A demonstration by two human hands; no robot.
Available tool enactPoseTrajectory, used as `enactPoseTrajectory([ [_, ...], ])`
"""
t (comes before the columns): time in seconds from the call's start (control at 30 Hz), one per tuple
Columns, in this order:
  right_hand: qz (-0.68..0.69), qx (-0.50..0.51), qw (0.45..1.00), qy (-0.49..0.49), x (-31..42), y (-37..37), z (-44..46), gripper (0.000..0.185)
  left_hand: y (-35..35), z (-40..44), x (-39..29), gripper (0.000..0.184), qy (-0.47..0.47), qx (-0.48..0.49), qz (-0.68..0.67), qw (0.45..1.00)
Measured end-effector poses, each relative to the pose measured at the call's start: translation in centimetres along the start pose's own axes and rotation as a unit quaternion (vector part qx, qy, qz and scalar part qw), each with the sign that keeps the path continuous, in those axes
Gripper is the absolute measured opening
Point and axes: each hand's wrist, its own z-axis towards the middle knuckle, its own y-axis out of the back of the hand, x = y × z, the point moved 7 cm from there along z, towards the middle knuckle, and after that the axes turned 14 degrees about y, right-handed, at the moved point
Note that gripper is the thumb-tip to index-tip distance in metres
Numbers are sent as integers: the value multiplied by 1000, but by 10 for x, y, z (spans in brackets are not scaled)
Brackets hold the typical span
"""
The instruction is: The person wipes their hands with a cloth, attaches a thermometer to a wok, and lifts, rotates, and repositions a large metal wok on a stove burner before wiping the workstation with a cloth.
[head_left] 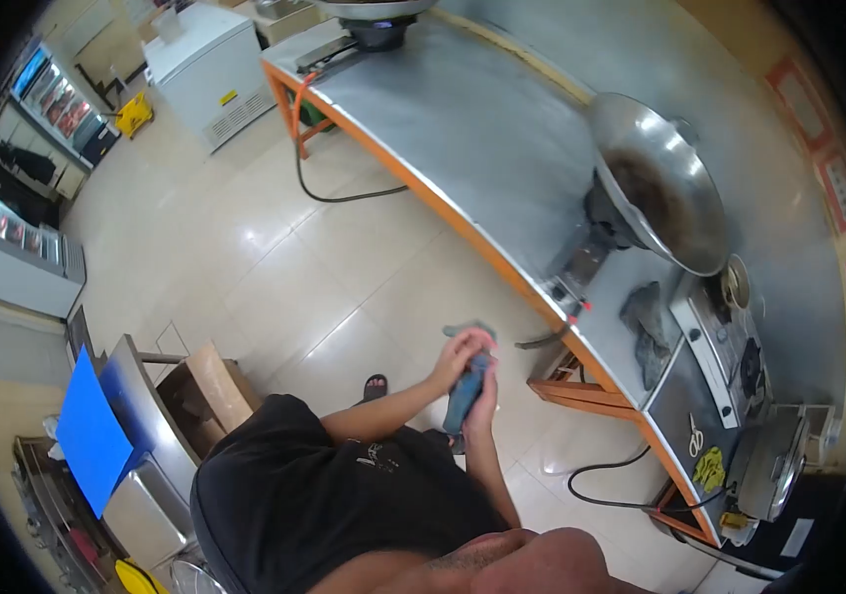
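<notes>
A bunched grey-blue cloth (465,398) is held between my two hands, in front of my body and over the tiled floor. My left hand (463,354) grips its upper part, where a pinkish patch shows by the fingers. Lower on the other side, my right hand (483,394) is wrapped against the cloth. Both hands are closed and close together. Which hand is which is read from the arms; the finger details are slightly blurred.
A metal-topped table (482,129) with an orange frame carries a large wok (675,188), a grey rag (647,332), a gas stove (708,351) and scissors (695,436). A black hose (344,198) hangs near the floor. A cardboard box (220,386) stands at left.
</notes>
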Motion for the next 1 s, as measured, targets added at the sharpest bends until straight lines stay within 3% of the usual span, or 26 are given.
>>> enactPoseTrajectory([
  [0.07, -87, 96, 992, -3, -33, -68, 2, 43, 61, -1, -52, 30, -50, -44, -4, 998],
  [0.1, -186, 173, 967, 24, -50, -93, 5, 49, 102, 4, -60, 32, -78, -57, -84, 992],
  [0.13, -269, 233, 928, 106, -83, -103, 17, 53, 140, 6, -63, 34, -99, -64, -164, 979],
  [0.17, -385, 275, 848, 239, -63, -150, 11, 54, 162, -8, -75, 36, -109, -97, -207, 967],
  [0.2, -405, 302, 816, 281, -70, -170, 11, 55, 179, -19, -90, 37, -115, -126, -247, 954],
  [0.27, -387, 267, 848, 245, -86, -184, 20, 47, 204, -32, -108, 39, -109, -156, -327, 925],
  [0.37, -428, 222, 852, 203, -94, -187, 53, 35, 217, -28, -115, 41, -133, -128, -283, 941],
  [0.5, -493, 185, 837, 147, -104, -171, 107, 22, 182, -6, -153, 35, -141, -96, -78, 982],
  [0.63, -451, 164, 864, 153, -99, -178, 147, 15, 194, 39, -187, 39, -199, -90, 248, 944],
  [0.67, -424, 162, 876, 161, -93, -183, 155, 14, 208, 47, -187, 40, -154, -103, 209, 960],
  [0.73, -480, 183, 839, 181, -76, -198, 175, 16, 236, 67, -187, 41, -68, -129, 128, 981],
  [0.77, -507, 192, 819, 189, -70, -205, 185, 17, 253, 72, -189, 43, -68, -135, 73, 986],
  [0.87, -516, 108, 820, 222, -46, -202, 232, 17, 287, 83, -213, 42, -41, -185, 80, 979],
  [1.0, -446, 52, 886, 116, -43, -175, 300, 20, 319, 92, -244, 42, -54, -230, 59, 970],
])
